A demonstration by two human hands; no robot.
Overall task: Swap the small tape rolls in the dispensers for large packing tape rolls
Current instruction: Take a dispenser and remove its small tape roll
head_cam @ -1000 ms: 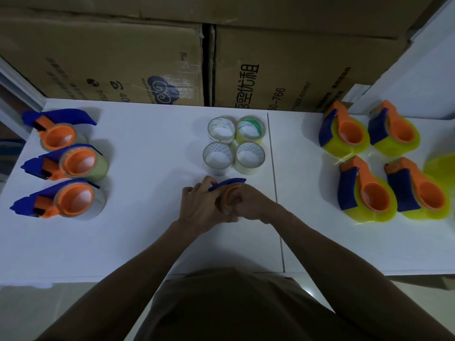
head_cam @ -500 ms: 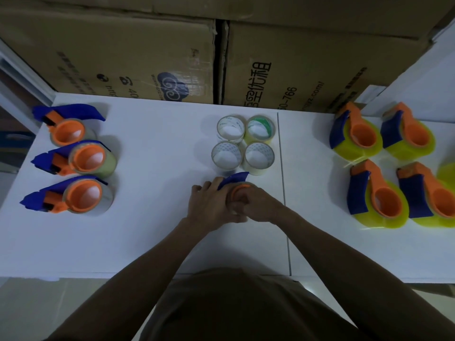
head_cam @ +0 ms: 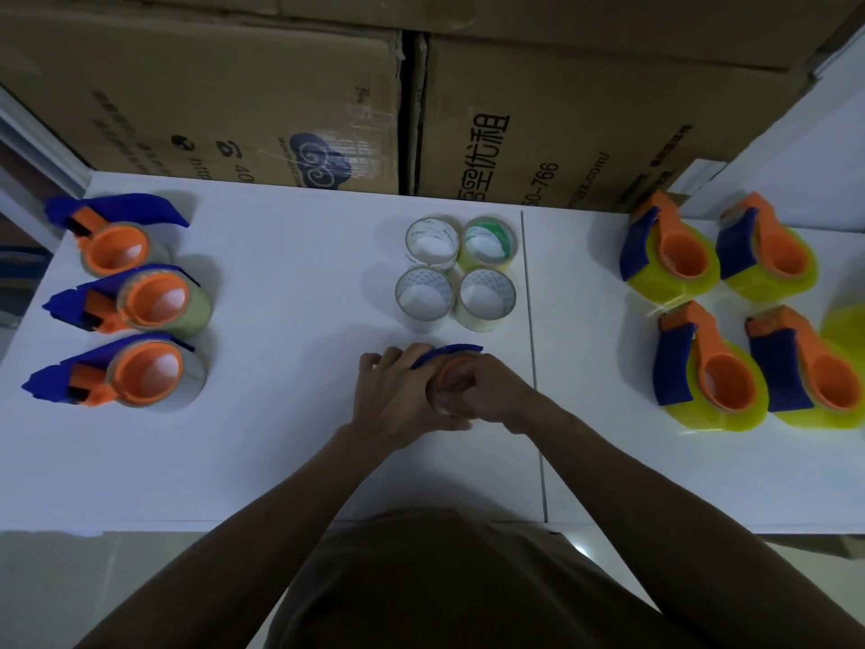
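Note:
A blue and orange tape dispenser (head_cam: pixel 453 363) lies on the white table (head_cam: pixel 281 437) at the centre front, mostly covered by both hands. My left hand (head_cam: pixel 393 395) grips its blue body from the left. My right hand (head_cam: pixel 487 391) curls round its orange hub and the small roll on it; that roll is nearly hidden. Just behind stand several loose small tape rolls (head_cam: pixel 458 274). Three dispensers with small rolls (head_cam: pixel 135 302) lie at the left. Several dispensers with large yellow rolls (head_cam: pixel 730 316) lie at the right.
Big cardboard boxes (head_cam: pixel 327 100) form a wall along the table's back edge. A seam (head_cam: pixel 533 367) runs front to back between two table tops. A further yellow roll (head_cam: pixel 847 330) shows at the right edge.
Both hands stay on the centre dispenser with little shift in grip. The camera has tilted slightly, sliding the whole scene right and down in view.

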